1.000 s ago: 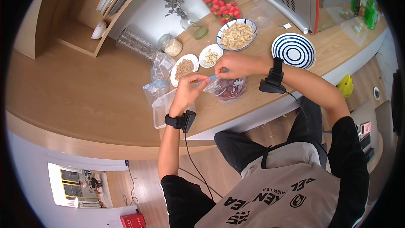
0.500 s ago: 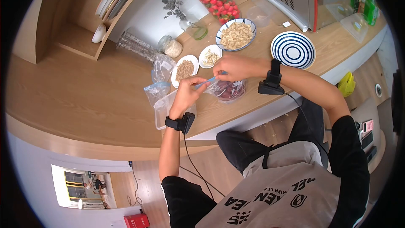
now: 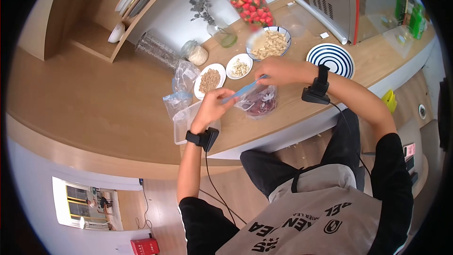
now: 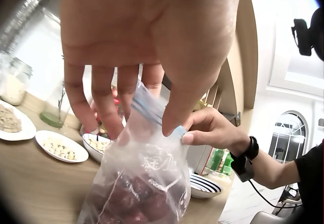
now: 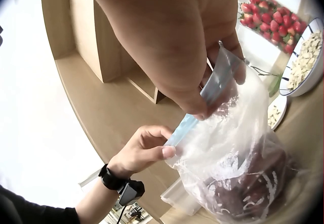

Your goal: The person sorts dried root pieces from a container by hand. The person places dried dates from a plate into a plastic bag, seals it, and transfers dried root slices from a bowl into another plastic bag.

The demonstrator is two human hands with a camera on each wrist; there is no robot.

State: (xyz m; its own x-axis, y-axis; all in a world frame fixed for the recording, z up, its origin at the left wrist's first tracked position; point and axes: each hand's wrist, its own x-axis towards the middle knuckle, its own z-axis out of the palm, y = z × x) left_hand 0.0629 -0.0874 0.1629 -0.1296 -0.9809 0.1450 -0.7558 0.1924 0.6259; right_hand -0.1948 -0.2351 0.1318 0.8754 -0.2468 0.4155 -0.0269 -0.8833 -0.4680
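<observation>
A clear zip bag (image 3: 262, 104) with a blue strip along its mouth holds dark red, roundish fruit, and its bottom rests on the wooden counter. My left hand (image 3: 211, 107) pinches one end of the strip between thumb and fingers. At the other end, my right hand (image 3: 285, 70) grips the bag's top edge, its thumb on the blue strip (image 5: 185, 127). Between the hands the strip runs in a nearly straight slanting line. Through the plastic, the fruit (image 4: 134, 201) lies heaped in the lower part of the bag.
Behind the bag stand an oval plate of brown shreds (image 3: 210, 80), a small plate of pale pieces (image 3: 239, 67) and a bowl of flakes (image 3: 276, 43). A striped plate (image 3: 330, 61) is at the right, a clear plastic box (image 3: 181, 130) at the left. Strawberries (image 3: 252, 7) stand at the back.
My right hand has moved right, away from the left, and a longer stretch of the blue strip shows between them. Both hands keep hold of the bag; the head view has shifted slightly.
</observation>
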